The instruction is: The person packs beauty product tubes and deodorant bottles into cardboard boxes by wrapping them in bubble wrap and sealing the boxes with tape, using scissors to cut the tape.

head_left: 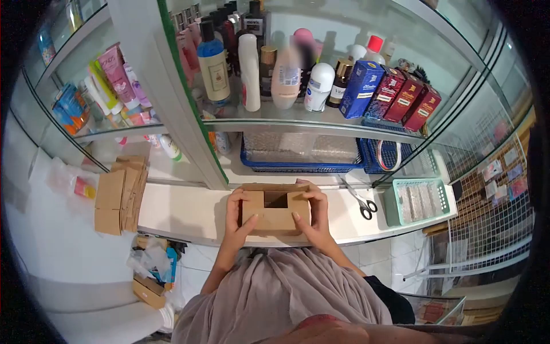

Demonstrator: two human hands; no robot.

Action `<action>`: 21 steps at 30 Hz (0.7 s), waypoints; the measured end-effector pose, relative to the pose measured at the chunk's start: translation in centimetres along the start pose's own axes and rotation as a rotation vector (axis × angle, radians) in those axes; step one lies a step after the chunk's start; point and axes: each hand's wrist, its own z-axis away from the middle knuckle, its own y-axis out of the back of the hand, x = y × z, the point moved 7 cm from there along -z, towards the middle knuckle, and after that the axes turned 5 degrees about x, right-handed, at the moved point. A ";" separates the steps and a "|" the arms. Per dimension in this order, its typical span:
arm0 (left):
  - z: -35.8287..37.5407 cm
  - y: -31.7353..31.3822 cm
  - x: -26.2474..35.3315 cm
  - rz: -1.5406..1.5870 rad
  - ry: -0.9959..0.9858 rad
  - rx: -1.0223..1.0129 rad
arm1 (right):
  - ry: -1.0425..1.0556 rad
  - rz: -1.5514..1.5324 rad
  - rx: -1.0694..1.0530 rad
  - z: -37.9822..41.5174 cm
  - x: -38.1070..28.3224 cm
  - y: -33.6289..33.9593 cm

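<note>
A small brown cardboard box [275, 221] rests on the white counter [183, 209] directly in front of me. Its top flaps are folded inward, leaving a dark rectangular gap between them near the back. My left hand [235, 215] is wrapped round the left side, thumb on the top. On the opposite side, my right hand [315, 215] grips the box the same way, its fingers at the back edge and side. What lies inside the box cannot be made out through the gap.
Scissors [362, 202] with black handles lie to the right, beside a mint-green basket [391, 207] of bubble-wrapped pieces. Flattened cardboard [117, 198] is stacked at the left. Behind, a blue basket [303, 167] holds bubble wrap under a glass shelf [321, 127] of bottles and boxes.
</note>
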 end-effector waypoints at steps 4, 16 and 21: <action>0.0 -1.1 1.6 0.157 -0.032 0.114 | -0.048 -0.044 0.042 0.3 0.1 -0.3; -0.6 -1.2 1.2 0.067 -0.071 -0.030 | -0.074 0.109 -0.040 -0.4 -1.1 -0.1; -0.6 -1.3 1.2 0.090 -0.054 -0.017 | -0.063 0.145 -0.112 -0.7 -1.1 0.2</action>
